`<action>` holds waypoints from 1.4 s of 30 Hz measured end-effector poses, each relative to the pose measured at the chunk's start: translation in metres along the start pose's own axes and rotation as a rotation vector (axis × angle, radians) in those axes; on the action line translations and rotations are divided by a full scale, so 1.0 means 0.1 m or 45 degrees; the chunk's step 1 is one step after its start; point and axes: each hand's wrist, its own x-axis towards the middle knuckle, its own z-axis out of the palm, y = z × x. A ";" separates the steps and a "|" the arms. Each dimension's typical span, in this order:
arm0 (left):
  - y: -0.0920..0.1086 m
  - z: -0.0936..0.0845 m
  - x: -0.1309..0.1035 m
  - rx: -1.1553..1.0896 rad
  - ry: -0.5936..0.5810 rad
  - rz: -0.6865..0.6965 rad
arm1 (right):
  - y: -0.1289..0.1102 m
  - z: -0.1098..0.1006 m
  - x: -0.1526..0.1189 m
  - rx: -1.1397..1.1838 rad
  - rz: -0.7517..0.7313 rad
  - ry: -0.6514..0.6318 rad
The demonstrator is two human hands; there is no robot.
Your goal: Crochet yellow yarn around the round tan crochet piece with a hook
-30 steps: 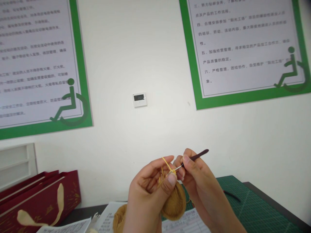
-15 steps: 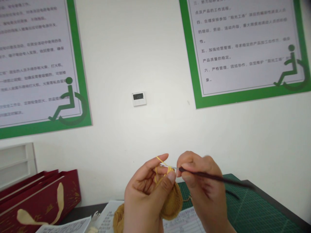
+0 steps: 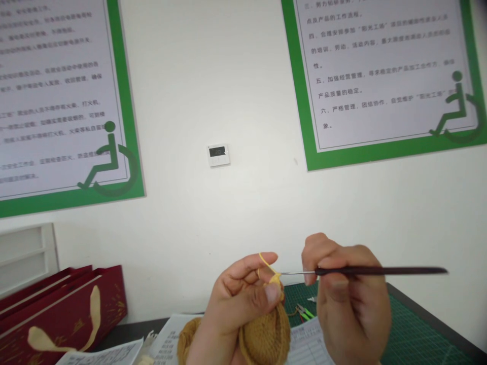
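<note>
Right hand (image 3: 350, 294), shifted rightward since the earlier frame, pinched a dark-handled hook (image 3: 395, 270), lower right. Left hand (image 3: 239, 296), lower centre, pinched a brown yarn piece (image 3: 264, 334) at its top; yellow strand (image 3: 268, 262) over index finger.

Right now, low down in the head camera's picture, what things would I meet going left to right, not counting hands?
Front red bag, brown yarn, round woolly piece, hook.

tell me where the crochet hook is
In the head view's lower right, the crochet hook is held in the right hand, its metal end at the yellow yarn.
</note>
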 end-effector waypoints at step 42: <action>0.03 0.16 -0.08 0.224 0.291 0.336 | 0.02 -0.22 0.22 -0.125 0.000 -0.507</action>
